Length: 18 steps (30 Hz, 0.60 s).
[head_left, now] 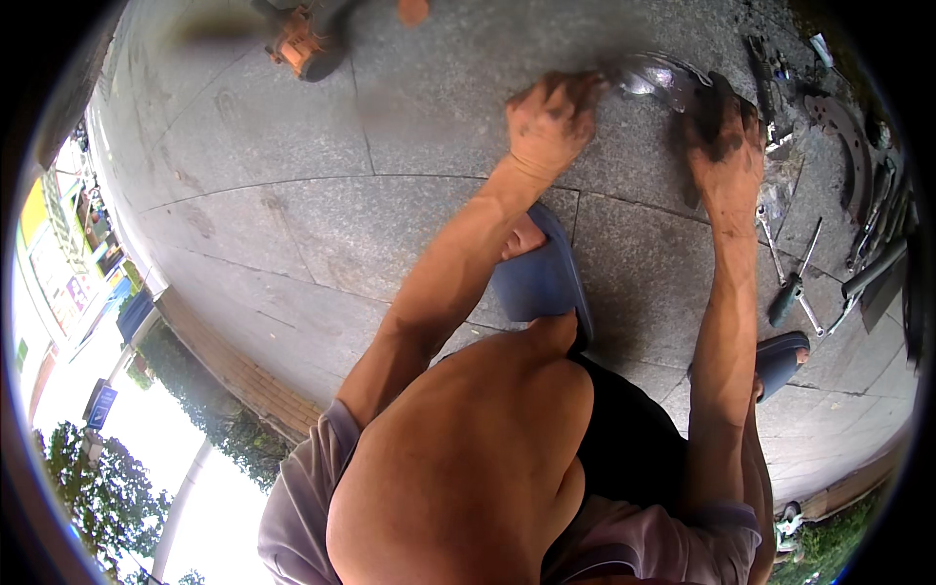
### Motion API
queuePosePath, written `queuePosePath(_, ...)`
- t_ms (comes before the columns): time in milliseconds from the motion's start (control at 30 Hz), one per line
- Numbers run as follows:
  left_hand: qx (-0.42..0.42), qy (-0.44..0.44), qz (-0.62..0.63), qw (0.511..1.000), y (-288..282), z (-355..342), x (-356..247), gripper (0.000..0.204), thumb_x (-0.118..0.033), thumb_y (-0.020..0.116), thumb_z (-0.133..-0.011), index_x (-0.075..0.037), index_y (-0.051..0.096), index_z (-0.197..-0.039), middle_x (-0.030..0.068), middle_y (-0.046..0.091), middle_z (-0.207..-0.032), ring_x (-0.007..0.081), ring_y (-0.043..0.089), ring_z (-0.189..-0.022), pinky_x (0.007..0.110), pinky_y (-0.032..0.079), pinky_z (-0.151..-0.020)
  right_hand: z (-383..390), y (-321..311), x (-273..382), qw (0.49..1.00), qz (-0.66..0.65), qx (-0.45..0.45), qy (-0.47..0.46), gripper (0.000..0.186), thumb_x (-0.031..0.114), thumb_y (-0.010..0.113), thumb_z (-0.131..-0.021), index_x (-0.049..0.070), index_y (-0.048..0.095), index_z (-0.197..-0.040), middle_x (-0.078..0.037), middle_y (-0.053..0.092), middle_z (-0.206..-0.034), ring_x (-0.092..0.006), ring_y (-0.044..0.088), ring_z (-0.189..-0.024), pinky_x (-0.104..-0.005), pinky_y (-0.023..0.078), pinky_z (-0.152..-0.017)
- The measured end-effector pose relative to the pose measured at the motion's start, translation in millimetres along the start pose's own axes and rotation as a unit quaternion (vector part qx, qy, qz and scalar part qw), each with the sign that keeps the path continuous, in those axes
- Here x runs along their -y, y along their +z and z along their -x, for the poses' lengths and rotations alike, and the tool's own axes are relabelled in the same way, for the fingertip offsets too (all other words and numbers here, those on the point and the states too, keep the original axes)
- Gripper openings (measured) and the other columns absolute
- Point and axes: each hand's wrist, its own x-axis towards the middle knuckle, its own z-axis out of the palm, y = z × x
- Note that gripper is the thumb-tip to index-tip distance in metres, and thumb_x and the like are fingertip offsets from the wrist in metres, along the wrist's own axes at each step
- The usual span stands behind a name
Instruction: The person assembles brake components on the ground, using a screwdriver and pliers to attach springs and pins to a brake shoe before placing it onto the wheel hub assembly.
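Note:
A shiny, curved, silvery part with a dark rim lies between my hands at the upper right, low over the paving. Smears in the picture hide its kind. My left hand is closed, its blackened fingers curled at the part's left end. On the other side my right hand has its dirty fingers bent round the part's dark right end. Both forearms reach forward past my bent knee.
Beside my right hand lie a curved metal strip with holes, a wrench, a dark-handled screwdriver and several other tools. An orange power tool stands at the far left. My blue sandals rest on grey paving.

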Motion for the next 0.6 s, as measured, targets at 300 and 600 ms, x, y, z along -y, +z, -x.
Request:
queuePosePath(300, 0.021, -0.041, 0.009, 0.999, 3.0, 10.7, -5.7, 0.017, -0.012, 0.084, -0.077, -0.011, 0.075, -0.091, 0.0056, 0.073, -0.085, 0.0232, 0.070, -0.069, 0.032, 0.057, -0.058, 0.3, 5.3, -0.7, 0.999, 0.028, -0.021, -0.022, 0.062, 0.025, 0.074, -0.083, 0.012, 0.056, -0.141, -0.019, 0.065, -0.120, -0.0395, 0.062, -0.109, -0.0486, 0.047, -0.098)
queuePosePath(600, 0.068, 0.040, -0.006, 0.997, -12.9, 1.6, 27.0, 0.017, -0.016, 0.083, -0.077, -0.016, 0.078, -0.093, -0.0007, 0.074, -0.095, 0.0181, 0.070, -0.086, 0.032, 0.060, -0.069, 0.8, 5.5, -7.5, 0.999, 0.014, -0.023, -0.024, 0.060, 0.027, 0.074, -0.084, 0.015, 0.057, -0.141, -0.019, 0.065, -0.122, -0.0401, 0.061, -0.112, -0.0479, 0.048, -0.100)
